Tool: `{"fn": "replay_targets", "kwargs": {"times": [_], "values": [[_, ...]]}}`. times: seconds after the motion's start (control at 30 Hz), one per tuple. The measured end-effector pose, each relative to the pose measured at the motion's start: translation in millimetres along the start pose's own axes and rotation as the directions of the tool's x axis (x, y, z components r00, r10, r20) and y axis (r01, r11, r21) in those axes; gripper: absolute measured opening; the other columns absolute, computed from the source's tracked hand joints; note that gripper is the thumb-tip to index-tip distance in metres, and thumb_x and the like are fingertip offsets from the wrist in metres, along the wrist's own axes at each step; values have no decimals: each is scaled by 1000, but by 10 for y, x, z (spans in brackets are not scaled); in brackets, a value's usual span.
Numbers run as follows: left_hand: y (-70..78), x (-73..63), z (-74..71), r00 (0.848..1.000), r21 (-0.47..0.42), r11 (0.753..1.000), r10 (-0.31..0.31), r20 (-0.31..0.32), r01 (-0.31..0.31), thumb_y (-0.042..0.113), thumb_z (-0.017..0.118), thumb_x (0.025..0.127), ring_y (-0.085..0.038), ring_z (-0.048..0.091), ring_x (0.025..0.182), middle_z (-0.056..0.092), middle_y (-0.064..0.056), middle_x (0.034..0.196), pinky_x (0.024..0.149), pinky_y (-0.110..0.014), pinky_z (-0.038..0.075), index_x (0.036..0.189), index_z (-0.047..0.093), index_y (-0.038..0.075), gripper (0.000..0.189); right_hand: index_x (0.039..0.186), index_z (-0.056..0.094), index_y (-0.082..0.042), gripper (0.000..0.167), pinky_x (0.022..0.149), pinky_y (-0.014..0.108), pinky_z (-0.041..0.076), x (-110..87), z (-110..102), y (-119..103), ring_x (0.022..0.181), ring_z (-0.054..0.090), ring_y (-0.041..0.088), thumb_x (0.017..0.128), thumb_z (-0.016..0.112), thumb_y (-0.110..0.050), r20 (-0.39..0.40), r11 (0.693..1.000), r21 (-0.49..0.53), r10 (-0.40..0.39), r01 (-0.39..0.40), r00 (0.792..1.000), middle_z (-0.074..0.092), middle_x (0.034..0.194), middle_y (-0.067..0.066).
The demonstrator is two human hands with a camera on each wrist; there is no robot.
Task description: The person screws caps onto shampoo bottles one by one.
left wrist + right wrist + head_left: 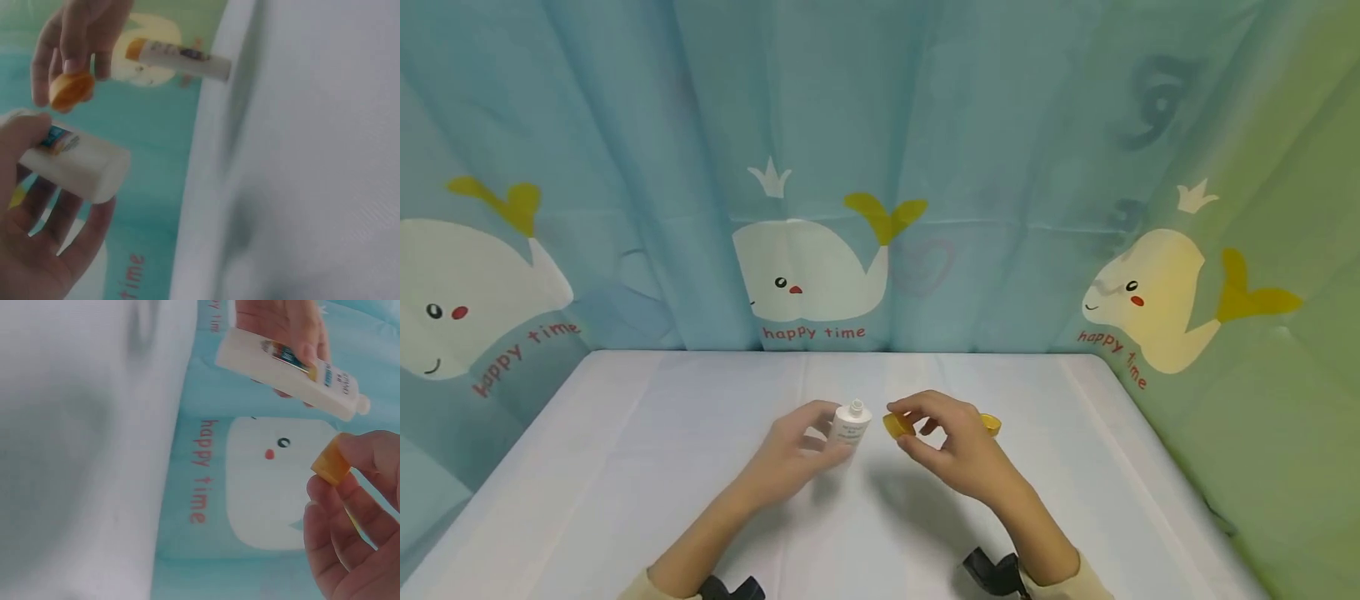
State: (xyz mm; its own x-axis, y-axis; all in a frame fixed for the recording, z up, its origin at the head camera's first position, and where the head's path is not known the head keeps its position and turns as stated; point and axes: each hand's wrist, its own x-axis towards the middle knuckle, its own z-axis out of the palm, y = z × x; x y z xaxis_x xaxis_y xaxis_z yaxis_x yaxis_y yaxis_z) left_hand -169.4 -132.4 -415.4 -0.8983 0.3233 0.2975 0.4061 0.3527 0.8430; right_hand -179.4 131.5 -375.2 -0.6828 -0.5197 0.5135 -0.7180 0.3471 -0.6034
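My left hand (790, 454) grips a white bottle (850, 427) by its sides, thumb over the label. The bottle's narrow, uncapped nozzle (362, 404) points up and shows bare. To its right, my right hand (958, 437) pinches a yellow-orange cap (332, 460) between thumb and fingertips. A short gap separates the cap from the nozzle. Both are held above the table, casting shadows on it. Beyond the right hand stands a second white bottle (178, 58) with an orange cap on; in the head view only its yellow top (991, 424) shows, the rest hidden by the hand.
A white-covered table (700, 417) spreads beneath the hands. Behind it and along both sides hangs a blue-green curtain (992, 275) with printed whales. Black devices (996, 573) sit at both wrists, near the bottom of the head view.
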Motion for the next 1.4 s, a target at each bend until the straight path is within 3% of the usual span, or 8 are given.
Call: {"fn": "replay_targets", "kwargs": {"times": [0.5, 0.83, 1.4], "values": [[57, -22, -23, 994, 33, 997, 71, 80, -74, 31, 71, 93, -18, 61, 92, 66, 8, 108, 79, -32, 57, 120, 63, 23, 29, 117, 67, -11, 31, 74, 34, 59, 17, 8, -136, 99, 68, 13, 88, 73, -2, -65, 991, 47, -120, 123, 991, 70, 114, 1], [69, -20, -2, 990, 115, 988, 90, 112, -103, 34, 72, 92, -8, 60, 90, 64, 12, 107, 76, -31, 57, 118, 64, 25, 29, 113, 66, -13, 30, 76, 30, 58, 3, 66, -148, 102, 67, 15, 87, 73, -1, -93, 989, 34, -139, 143, 986, 70, 113, 0], [88, -81, 6, 987, 112, 987, 105, 122, -119, 32, 74, 90, -8, 61, 87, 67, 11, 106, 73, -29, 57, 117, 66, 24, 29, 108, 70, -13, 22, 74, 29, 59, 8, 147, -158, 103, 66, 16, 88, 74, -5, -119, 985, 52, -158, 165, 980, 69, 113, 2]]}}
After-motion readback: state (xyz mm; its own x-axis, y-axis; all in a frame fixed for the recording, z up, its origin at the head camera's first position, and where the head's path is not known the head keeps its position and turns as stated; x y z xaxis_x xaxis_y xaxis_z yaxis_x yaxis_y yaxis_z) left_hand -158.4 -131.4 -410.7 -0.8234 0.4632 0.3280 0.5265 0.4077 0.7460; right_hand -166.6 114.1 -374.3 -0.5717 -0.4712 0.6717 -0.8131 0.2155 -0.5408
